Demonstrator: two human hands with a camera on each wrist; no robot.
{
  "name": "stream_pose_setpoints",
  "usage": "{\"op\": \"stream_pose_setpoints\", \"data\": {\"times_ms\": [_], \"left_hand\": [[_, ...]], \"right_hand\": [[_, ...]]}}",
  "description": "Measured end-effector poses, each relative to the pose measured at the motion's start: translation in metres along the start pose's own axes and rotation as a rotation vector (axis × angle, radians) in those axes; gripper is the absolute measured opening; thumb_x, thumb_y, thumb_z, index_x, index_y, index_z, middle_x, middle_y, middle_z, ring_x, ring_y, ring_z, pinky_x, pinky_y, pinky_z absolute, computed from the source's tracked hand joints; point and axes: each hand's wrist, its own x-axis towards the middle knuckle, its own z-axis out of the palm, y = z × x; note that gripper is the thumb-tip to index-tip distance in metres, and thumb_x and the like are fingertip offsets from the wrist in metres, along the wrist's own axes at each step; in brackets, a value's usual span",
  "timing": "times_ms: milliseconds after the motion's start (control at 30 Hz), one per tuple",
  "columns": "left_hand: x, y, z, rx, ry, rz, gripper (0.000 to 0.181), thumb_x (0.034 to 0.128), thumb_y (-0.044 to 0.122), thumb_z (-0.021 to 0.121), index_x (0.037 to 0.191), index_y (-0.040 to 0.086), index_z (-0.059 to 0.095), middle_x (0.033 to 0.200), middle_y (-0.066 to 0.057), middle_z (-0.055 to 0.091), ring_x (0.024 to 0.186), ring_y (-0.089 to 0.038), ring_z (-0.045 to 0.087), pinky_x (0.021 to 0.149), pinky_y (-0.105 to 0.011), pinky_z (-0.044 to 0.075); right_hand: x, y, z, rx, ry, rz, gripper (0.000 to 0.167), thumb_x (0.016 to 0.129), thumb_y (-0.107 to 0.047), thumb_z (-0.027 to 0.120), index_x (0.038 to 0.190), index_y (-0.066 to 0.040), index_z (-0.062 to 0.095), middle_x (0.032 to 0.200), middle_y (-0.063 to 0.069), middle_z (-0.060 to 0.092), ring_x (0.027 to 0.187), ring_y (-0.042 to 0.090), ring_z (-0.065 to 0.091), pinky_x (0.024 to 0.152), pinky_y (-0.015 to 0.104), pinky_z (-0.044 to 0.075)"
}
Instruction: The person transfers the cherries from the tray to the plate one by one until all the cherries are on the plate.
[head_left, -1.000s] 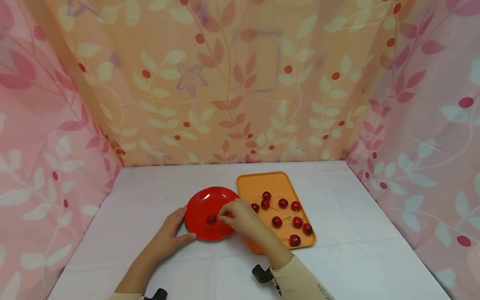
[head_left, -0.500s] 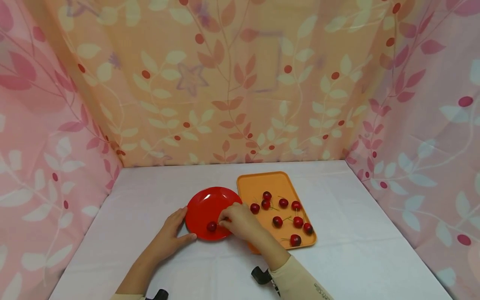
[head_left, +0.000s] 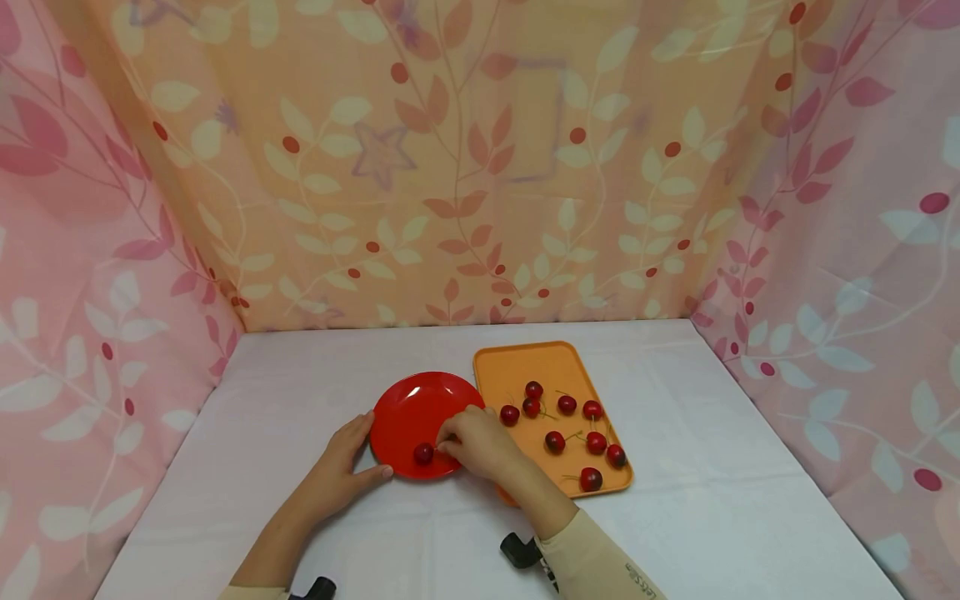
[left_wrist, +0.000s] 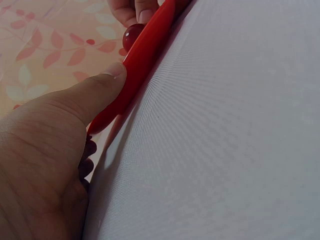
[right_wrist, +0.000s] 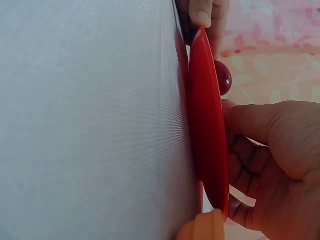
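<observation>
A red plate (head_left: 412, 408) lies on the white cloth, its left rim touched by my left hand (head_left: 333, 479). The fingers and thumb of that hand are fairly straight and spread along the rim; in the left wrist view, the thumb rests against the plate's edge. One dark red cherry (head_left: 423, 453) sits on the near part of the plate. Just right of it, my right hand (head_left: 483, 442) reaches over the plate with curled fingers and pinches at the cherry's stem. The stem itself is mostly hidden by the fingertips.
An orange tray (head_left: 517, 367) stands to the right of the plate, under my right forearm. Several cherries with stems, such as the nearest cherry (head_left: 591, 479), lie scattered in it. Patterned curtains (head_left: 465, 208) close off the back and sides.
Over the last second the cherry has come slightly nearer on the plate, with my right hand lowering beside it. In the last half second little has moved. The left hand stays at the rim.
</observation>
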Motion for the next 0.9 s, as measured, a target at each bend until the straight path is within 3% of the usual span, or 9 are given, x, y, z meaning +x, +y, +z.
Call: {"op": "stream_pose_setpoints", "data": {"times_ms": [300,700,900], "left_hand": [[0.000,0.000,0.000,-0.008,-0.001,0.007,0.106,0.0847,0.058,0.076,0.165,0.016,0.022,0.168,-0.011,0.026,0.154,-0.037,0.020,0.115,-0.066,0.034],[0.001,0.001,-0.005,-0.023,0.013,0.023,0.106,0.0845,0.058,0.077,0.165,0.016,0.022,0.168,-0.011,0.026,0.154,-0.037,0.021,0.115,-0.066,0.034],[-0.001,0.000,-0.002,-0.029,0.012,0.026,0.105,0.0847,0.056,0.078,0.164,0.015,0.023,0.168,-0.011,0.027,0.155,-0.036,0.021,0.117,-0.065,0.032]], "right_hand": [[0.001,0.001,-0.006,0.028,-0.010,-0.026,0.008,0.091,-0.033,0.079,0.098,-0.031,0.080,0.086,-0.022,0.068,0.091,0.005,0.053,0.083,0.029,0.042],[-0.010,-0.018,-0.048,0.034,0.025,-0.130,0.011,0.094,-0.029,0.077,0.104,-0.026,0.080,0.093,-0.020,0.067,0.099,0.007,0.053,0.098,0.038,0.044],[-0.021,-0.008,-0.055,-0.015,0.024,-0.151,0.011,0.093,-0.029,0.077,0.104,-0.025,0.079,0.095,-0.019,0.067,0.100,0.008,0.054,0.105,0.040,0.043]]}}
